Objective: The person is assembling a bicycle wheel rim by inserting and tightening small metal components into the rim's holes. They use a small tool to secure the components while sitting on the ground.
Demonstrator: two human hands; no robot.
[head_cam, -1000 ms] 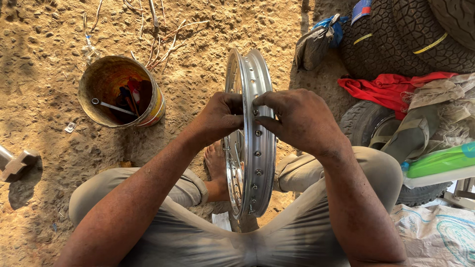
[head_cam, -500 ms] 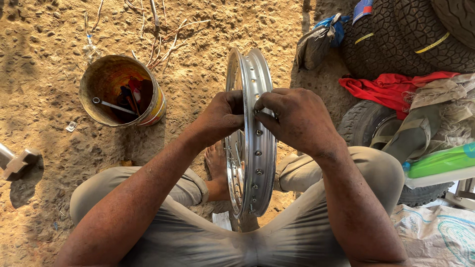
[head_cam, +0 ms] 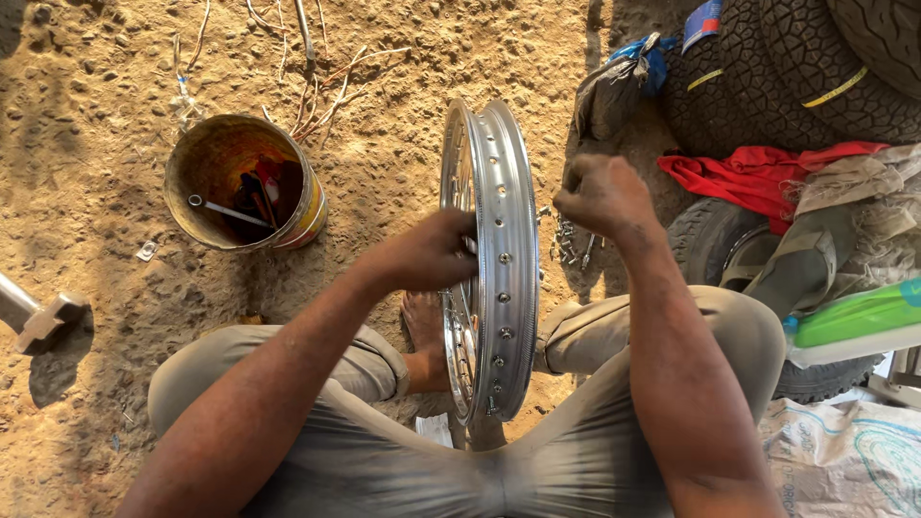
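Two hands busy at spoke fitting: left hand (head_cam: 432, 254) clamped on upright wheel rim (head_cam: 508, 259) between knees, right hand (head_cam: 600, 197) lifted clear, fingers pinched together over small nipples (head_cam: 568, 240) on sand. Next, probably seating one in a rim hole.

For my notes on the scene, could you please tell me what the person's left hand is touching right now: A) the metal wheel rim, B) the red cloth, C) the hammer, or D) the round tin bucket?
A: the left hand grips the side of the upright metal wheel rim.
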